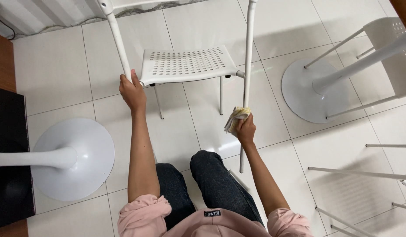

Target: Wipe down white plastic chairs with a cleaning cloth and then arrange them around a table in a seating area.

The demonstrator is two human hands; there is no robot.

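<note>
A white chair (185,66) is seen tipped toward the camera, its perforated seat facing up in the view and its thin tubular legs spread out over the tiled floor (58,66). The left leg (119,44) is gripped by the left hand (133,93), whose fingers are wrapped fully round the tube just beside the seat's corner. A yellowish cloth (235,119), crumpled into a wad, is held in the right hand (246,131) and pressed against the right leg (247,57), a little below the seat; the fingers are closed about the cloth, so the tube itself is touched mainly through the fabric. The chair is judged to be light, since it is steadied by one hand on a single leg, and stiff, with a plastic seat and what looks like painted metal tubing. The glossy tube is likely to be slippery, more so if the cloth is damp, which cannot be told. The firmest hold is judged to be high on a leg near the seat joint, where the frame will twist least. The cloth is soft and limp and will take whatever shape is squeezed into it. Two round white table bases (73,156) (306,92) stand well apart on either side, and other chair legs (361,173) are seen at the right.
</note>
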